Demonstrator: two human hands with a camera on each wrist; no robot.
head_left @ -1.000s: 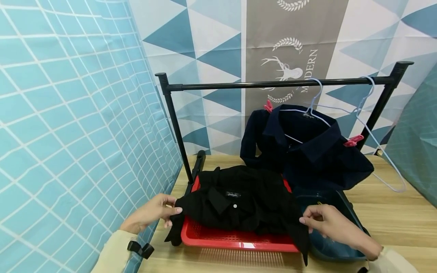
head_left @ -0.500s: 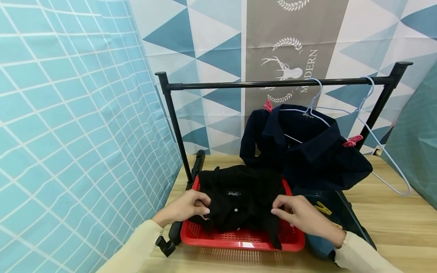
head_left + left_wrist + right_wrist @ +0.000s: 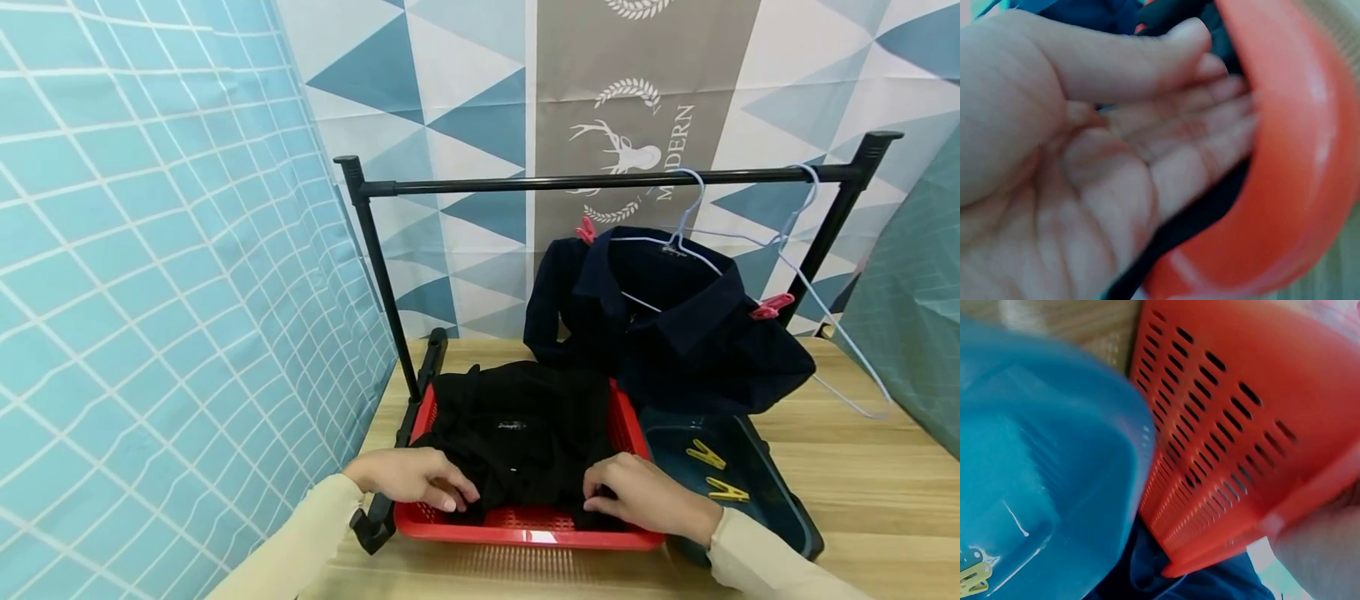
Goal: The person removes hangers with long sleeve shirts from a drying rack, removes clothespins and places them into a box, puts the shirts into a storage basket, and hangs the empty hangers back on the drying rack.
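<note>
A black garment [image 3: 528, 442] with a small label and a white button lies bunched in a red basket [image 3: 528, 536]. Over its lower left part is the left hand [image 3: 420, 479], fingers bent downward in the head view. The left wrist view shows that hand [image 3: 1122, 144] palm up and fairly straight-fingered, beside the red basket rim [image 3: 1297, 125], pinching nothing. At the basket's right front, the right hand [image 3: 648, 500] touches the garment with loosely bent fingers, thumb and forefinger apart. Only part of the right hand [image 3: 1322, 547] shows in its wrist view.
A dark blue tub [image 3: 757, 508] with yellow clips [image 3: 726, 490] stands right of the basket. Behind, a black rack [image 3: 525, 183] carries a navy shirt [image 3: 697, 350] held by pink clips [image 3: 771, 307], plus a bare hanger [image 3: 840, 329]. Blue tiled sheeting [image 3: 150, 292] borders the left.
Both hands moved inward over the basket, and the garment's side parts came in with them from beyond the rim. Their pinches on the cloth have loosened. The yellow clips are now uncovered.
</note>
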